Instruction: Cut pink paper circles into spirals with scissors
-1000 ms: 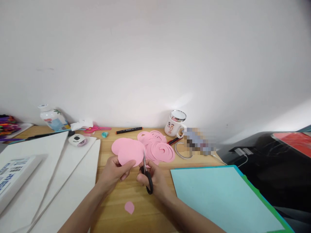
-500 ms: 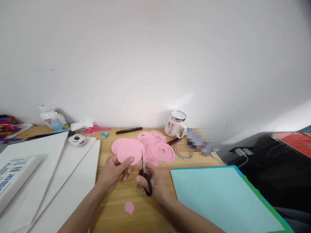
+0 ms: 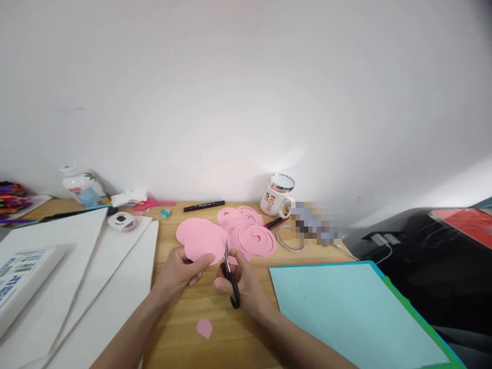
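Between thumb and fingers, my left hand (image 3: 185,269) pinches a round pink paper piece (image 3: 205,245) by its lower edge. My right hand (image 3: 240,281) grips black-handled scissors (image 3: 233,289), the blades pointing up at the right edge of that paper. Another pink circle (image 3: 189,228) lies behind, partly covered by the held one. Just right of the blades spreads a pile of pink paper spirals (image 3: 257,240). A small pink scrap (image 3: 204,328) rests on the wooden table below my hands.
White boards (image 3: 126,287) cover the left side, with a white correction-tape-like dispenser (image 3: 122,222) on them. A black marker (image 3: 204,206), pink scissors (image 3: 154,204) and a white mug (image 3: 277,195) stand or lie along the wall. Light blue sheets (image 3: 353,312) lie at the right.
The scissors shifted slightly left along the paper's right edge, their blades moving against it. My left fingers briefly loosened underneath and closed again; the paper turned a little.
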A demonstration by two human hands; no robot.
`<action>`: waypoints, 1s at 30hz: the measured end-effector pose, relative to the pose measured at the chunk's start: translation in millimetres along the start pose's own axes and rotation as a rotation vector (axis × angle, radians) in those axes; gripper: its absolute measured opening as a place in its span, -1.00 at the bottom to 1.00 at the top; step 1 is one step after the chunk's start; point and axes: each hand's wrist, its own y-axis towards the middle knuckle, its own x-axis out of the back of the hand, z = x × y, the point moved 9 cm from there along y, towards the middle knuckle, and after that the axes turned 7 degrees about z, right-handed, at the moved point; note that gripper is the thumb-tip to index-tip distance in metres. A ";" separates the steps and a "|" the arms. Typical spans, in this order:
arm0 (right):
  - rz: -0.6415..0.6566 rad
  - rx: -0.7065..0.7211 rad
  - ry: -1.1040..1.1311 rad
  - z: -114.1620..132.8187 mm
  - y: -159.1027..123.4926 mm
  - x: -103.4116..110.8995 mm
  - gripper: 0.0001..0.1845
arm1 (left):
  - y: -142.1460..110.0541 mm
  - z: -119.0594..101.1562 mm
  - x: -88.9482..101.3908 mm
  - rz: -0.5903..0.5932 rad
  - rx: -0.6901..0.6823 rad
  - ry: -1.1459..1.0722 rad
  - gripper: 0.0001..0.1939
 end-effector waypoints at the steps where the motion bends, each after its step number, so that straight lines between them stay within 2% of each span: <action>1: 0.000 0.003 -0.004 -0.8 0.1 0.5 -0.36 | 0.0 -1.0 -0.6 0.005 -0.004 -0.011 -0.58; 17: -0.040 -0.031 -0.090 -6.7 -0.8 2.9 -0.51 | 0.3 -4.9 -1.3 0.004 -0.028 -0.088 -0.57; 21: -0.027 -0.031 -0.068 -10.6 -1.2 -1.5 -0.48 | -0.3 -3.8 -5.4 0.023 0.026 -0.122 -0.59; 24: -0.029 -0.053 -0.042 -13.7 -2.3 -2.5 -0.45 | 0.1 -3.8 -1.4 -0.013 0.016 -0.107 -0.59; 30: 0.001 -0.001 0.014 -1.8 -0.1 -1.6 -0.38 | 1.0 4.1 2.7 -0.002 0.004 -0.038 -0.59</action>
